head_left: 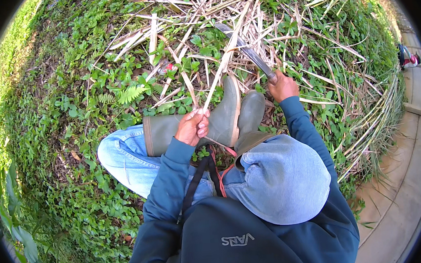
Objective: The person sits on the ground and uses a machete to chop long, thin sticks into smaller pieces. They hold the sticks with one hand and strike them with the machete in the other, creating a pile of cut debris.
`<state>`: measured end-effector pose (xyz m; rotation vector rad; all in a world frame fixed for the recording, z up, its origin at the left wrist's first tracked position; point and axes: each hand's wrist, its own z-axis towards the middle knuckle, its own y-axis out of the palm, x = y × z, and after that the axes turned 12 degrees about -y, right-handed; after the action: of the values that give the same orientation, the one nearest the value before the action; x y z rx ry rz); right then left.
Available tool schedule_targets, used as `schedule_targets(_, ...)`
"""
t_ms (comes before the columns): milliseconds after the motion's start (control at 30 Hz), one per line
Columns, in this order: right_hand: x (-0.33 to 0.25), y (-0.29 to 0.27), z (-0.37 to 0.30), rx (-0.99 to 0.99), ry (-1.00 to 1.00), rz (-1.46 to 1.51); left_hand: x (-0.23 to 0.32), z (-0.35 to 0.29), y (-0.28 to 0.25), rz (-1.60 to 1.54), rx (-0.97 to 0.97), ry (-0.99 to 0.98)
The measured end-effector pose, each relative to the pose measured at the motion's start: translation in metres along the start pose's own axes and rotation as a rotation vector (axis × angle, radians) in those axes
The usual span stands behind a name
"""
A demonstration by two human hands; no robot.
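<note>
My left hand [194,127] is closed around the near end of a long pale split stalk [224,59], which runs up and away to the right. In my right hand [284,86] is the handle of a machete [247,49], its dark blade angled up to the left. Blade and stalk cross beyond my boots; whether they touch I cannot tell. A green rubber boot [225,113] lies sideways just right of my left hand, with the other boot [251,110] beside it. Pinkish-red cord [216,166] hangs near my waist, next to a black strap [193,185].
Many dry pale strips [257,25] lie scattered ahead on low green plants [77,106]. Long cut stalks [373,120] are heaped at the right, beside a paved path [394,177]. A small red item [168,67] rests among the leaves. Taller leaves [25,237] stand at the lower left.
</note>
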<state>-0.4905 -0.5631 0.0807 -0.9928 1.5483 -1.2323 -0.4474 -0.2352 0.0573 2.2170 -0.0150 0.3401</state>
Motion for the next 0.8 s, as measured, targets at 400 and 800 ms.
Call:
schedule_targets(400, -0.004, -0.023, 0.035, -0.039, -0.07, 0.002, 0.005, -0.007, -0.011, 0.093, 0.085, 0.067)
schedule_targets(800, -0.015, -0.01, 0.003, -0.198, -0.268, 0.004, -0.011, 0.0, -0.004, 0.481, 0.475, 0.251)
